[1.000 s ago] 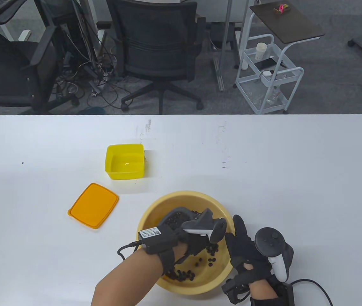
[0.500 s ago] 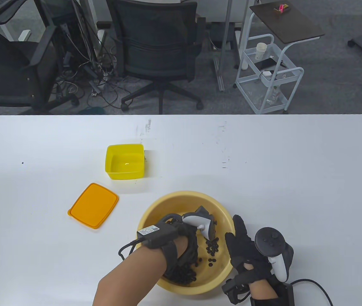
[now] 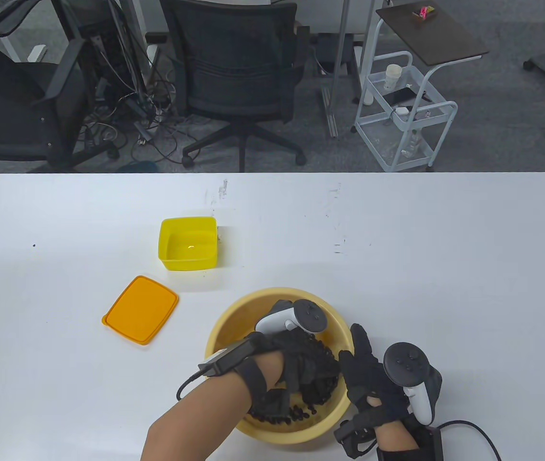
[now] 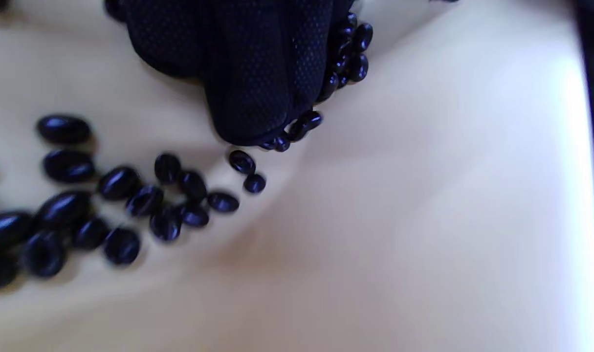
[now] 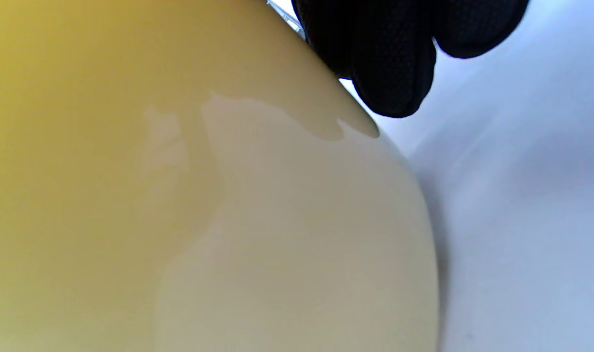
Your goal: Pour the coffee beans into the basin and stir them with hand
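Note:
The cream-yellow basin stands near the table's front edge. My left hand is down inside it, and its gloved fingers push through the dark coffee beans along the basin's bottom. More beans lie loose beside the fingers. My right hand lies with straight fingers against the outside of the basin's right wall; its fingertips touch just below the rim. The trackers hide part of each hand.
An empty yellow box sits behind the basin to the left. Its orange lid lies flat in front of it. Cables trail from both wrists at the front edge. Office chairs and a white cart stand beyond the table.
My left hand swept through the basin from its near-left side toward the right wall and rolled over, dragging the beans into a heap at the near right. The right hand stayed put.

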A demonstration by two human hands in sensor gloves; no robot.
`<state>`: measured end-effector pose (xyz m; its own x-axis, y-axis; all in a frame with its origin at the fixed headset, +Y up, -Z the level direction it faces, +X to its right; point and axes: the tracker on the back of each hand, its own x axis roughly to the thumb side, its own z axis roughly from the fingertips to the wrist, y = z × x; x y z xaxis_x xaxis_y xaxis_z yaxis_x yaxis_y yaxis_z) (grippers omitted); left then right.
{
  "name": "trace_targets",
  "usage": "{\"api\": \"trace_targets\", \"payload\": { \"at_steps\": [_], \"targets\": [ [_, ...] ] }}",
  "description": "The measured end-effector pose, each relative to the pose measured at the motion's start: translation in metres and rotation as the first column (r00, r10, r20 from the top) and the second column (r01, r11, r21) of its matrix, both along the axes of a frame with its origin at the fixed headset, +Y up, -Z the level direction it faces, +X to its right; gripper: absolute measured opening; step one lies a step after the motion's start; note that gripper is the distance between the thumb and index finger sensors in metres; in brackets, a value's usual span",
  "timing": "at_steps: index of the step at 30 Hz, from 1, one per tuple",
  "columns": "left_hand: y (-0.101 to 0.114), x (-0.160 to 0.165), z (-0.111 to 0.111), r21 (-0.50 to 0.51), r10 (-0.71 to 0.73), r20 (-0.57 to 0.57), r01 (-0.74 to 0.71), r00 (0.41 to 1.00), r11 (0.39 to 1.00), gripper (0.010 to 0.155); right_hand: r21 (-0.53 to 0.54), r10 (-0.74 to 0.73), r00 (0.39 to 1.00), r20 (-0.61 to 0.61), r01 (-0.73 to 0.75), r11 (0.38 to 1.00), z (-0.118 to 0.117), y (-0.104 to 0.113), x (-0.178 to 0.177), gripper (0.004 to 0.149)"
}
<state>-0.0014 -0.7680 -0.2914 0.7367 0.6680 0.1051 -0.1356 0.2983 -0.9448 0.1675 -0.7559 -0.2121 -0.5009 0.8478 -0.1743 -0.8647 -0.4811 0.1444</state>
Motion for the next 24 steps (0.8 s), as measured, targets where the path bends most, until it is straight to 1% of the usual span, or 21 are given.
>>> {"api": "trace_targets", "payload": {
  "at_steps": [3, 5, 7, 8, 9, 10, 11, 12, 14, 15, 17, 18, 19, 21, 22, 23, 24],
  "targets": [
    [0.004, -0.003, -0.004, 0.054, -0.007, -0.032, 0.008, 0.999, 0.999, 0.067, 0.0, 0.0, 1.0, 0.0, 0.0, 1.0, 0.0, 0.0, 0.0, 0.065],
    [0.008, -0.005, -0.005, 0.123, -0.023, -0.049, 0.029, 0.999, 0.992, 0.064, -0.001, 0.0, 1.0, 0.0, 0.0, 1.0, 0.0, 0.0, 0.0, 0.065],
    [0.013, -0.005, -0.004, 0.232, -0.056, -0.037, 0.063, 0.998, 0.971, 0.06, -0.001, 0.0, 1.0, 0.0, 0.0, 1.0, 0.0, 0.0, 0.0, 0.065],
    [0.016, -0.004, -0.001, 0.302, -0.083, -0.014, 0.083, 0.996, 0.95, 0.059, -0.001, 0.0, 1.0, 0.0, 0.0, 1.0, 0.0, 0.0, 0.0, 0.065],
    [0.019, -0.002, 0.003, 0.389, -0.127, 0.018, 0.11, 0.992, 0.915, 0.058, -0.001, 0.0, 1.0, 0.0, 0.0, 1.0, 0.0, 0.0, 0.0, 0.065],
    [0.02, 0.0, 0.005, 0.439, -0.159, 0.037, 0.127, 0.987, 0.889, 0.058, -0.001, 0.0, 1.0, 0.0, 0.0, 1.0, 0.0, 0.0, 0.0, 0.065],
    [0.022, 0.002, 0.008, 0.515, -0.211, 0.066, 0.148, 0.975, 0.844, 0.058, -0.001, 0.0, 1.0, 0.0, 0.0, 1.0, 0.0, 0.0, 0.0, 0.065],
    [0.023, 0.004, 0.01, 0.566, -0.253, 0.086, 0.162, 0.964, 0.808, 0.058, -0.001, 0.0, 1.0, 0.0, 0.0, 1.0, 0.0, 0.0, 0.0, 0.065],
    [0.026, 0.008, 0.013, 0.668, -0.376, 0.078, 0.231, 0.923, 0.707, 0.059, -0.001, 0.0, 1.0, 0.0, 0.0, 1.0, 0.0, 0.0, 0.0, 0.065],
    [0.027, 0.009, 0.014, 0.701, -0.438, 0.07, 0.268, 0.896, 0.661, 0.06, -0.001, 0.0, 1.0, 0.0, 0.0, 1.0, 0.0, 0.0, 0.0, 0.065],
    [0.028, 0.011, 0.014, 0.764, -0.574, 0.042, 0.344, 0.818, 0.546, 0.064, -0.004, -0.003, 1.0, -0.003, 0.003, 1.0, 0.0, 0.0, 0.0, 0.065],
    [0.027, 0.012, 0.014, 0.8, -0.67, 0.027, 0.386, 0.742, 0.46, 0.066, -0.004, -0.004, 1.0, -0.004, 0.004, 1.0, 0.0, 0.0, 0.0, 0.065],
    [0.026, 0.011, 0.014, 0.811, -0.721, 0.026, 0.407, 0.692, 0.42, 0.068, -0.004, -0.004, 1.0, -0.004, 0.004, 1.0, 0.0, 0.0, 0.0, 0.065],
    [0.02, 0.009, 0.014, 0.822, -0.843, 0.017, 0.472, 0.538, 0.318, 0.071, -0.005, -0.005, 1.0, -0.005, 0.005, 1.0, 0.0, 0.0, 0.0, 0.065],
    [0.018, 0.007, 0.014, 0.815, -0.873, 0.011, 0.501, 0.487, 0.289, 0.072, -0.006, -0.006, 1.0, -0.005, 0.006, 1.0, 0.0, 0.0, 0.0, 0.065],
    [0.015, 0.004, 0.012, 0.79, -0.906, 0.02, 0.548, 0.423, 0.274, 0.073, -0.006, -0.006, 1.0, -0.005, 0.006, 1.0, 0.0, 0.0, 0.0, 0.065],
    [0.014, 0.002, 0.011, 0.768, -0.916, 0.037, 0.575, 0.399, 0.282, 0.074, -0.006, -0.006, 1.0, -0.006, 0.006, 1.0, 0.0, 0.0, 0.0, 0.065]
  ]
}}
